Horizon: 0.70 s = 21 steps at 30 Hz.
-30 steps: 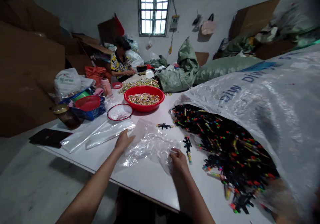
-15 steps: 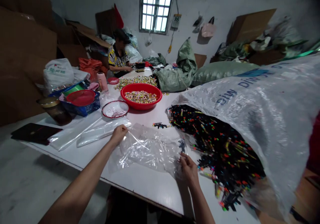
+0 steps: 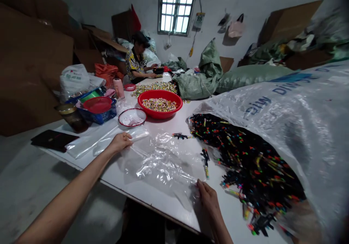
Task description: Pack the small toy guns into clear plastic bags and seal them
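Note:
A clear plastic bag (image 3: 160, 164) is spread over the white table in front of me. My left hand (image 3: 120, 142) pinches its far left corner. At its near right edge, my right hand (image 3: 207, 195) grips the film between thumb and fingers. Just beyond the right hand lies a small black toy gun (image 3: 205, 160) with a yellowish tube at its end. Another toy gun (image 3: 180, 136) rests past the bag's far edge. To the right, a heap of black toy guns with bright tips (image 3: 245, 164) spills from a large white woven sack (image 3: 297, 117).
A red basin (image 3: 178, 108) full of small wrapped pieces stands mid-table, beside a white red-rimmed bowl (image 3: 143, 118). Flat plastic sleeves (image 3: 87, 142), a dark folder (image 3: 53, 139), a lidded jar (image 3: 72, 117) and a blue basket (image 3: 102, 117) are at left. A co-worker (image 3: 136, 62) sits at the far end.
My hands have moved apart, stretching the bag wider; the left went left and the right came nearer. The toy gun by the right hand is now uncovered. The camera view has shifted slightly.

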Each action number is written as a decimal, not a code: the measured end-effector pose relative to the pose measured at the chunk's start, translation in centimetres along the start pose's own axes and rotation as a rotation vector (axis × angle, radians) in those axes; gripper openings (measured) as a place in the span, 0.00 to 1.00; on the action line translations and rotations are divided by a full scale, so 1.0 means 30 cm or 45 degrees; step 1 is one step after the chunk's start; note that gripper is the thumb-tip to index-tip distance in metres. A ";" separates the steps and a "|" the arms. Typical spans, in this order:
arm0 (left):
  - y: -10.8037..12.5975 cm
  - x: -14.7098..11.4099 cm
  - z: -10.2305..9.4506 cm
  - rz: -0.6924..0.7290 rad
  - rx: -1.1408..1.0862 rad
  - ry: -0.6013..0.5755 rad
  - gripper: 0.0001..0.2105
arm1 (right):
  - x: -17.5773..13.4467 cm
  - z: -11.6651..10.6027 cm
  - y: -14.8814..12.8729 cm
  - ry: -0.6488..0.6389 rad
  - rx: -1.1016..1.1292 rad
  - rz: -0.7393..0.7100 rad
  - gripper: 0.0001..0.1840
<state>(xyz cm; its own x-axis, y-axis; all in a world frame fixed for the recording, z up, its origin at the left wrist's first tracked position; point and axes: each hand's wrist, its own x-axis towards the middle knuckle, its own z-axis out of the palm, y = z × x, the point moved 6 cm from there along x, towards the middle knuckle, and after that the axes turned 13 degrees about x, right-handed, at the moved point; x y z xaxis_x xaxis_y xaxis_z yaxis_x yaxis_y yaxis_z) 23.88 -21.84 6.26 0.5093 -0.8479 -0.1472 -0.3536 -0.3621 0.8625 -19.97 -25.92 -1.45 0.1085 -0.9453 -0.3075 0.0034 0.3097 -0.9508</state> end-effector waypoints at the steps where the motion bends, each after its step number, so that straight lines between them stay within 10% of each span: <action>1: -0.020 -0.011 0.003 0.008 -0.007 0.004 0.20 | -0.008 -0.005 0.005 -0.001 -0.013 0.006 0.29; 10: -0.098 -0.020 0.056 0.045 0.027 0.076 0.18 | -0.026 -0.011 0.012 0.006 -0.105 0.068 0.30; 16: -0.092 -0.150 0.134 0.095 0.073 -0.470 0.18 | -0.071 0.018 -0.020 -0.361 -0.374 -0.012 0.26; 21: -0.118 -0.158 0.113 0.168 0.402 -0.427 0.20 | -0.142 0.005 0.070 -0.533 -0.590 0.176 0.26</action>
<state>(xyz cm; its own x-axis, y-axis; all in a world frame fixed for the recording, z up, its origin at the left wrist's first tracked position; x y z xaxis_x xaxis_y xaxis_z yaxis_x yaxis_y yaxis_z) 20.06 -17.86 2.25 0.1813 -0.9538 -0.2395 -0.6458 -0.2992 0.7025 -20.27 -21.22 -2.14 0.4563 -0.7509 -0.4774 -0.4588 0.2611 -0.8493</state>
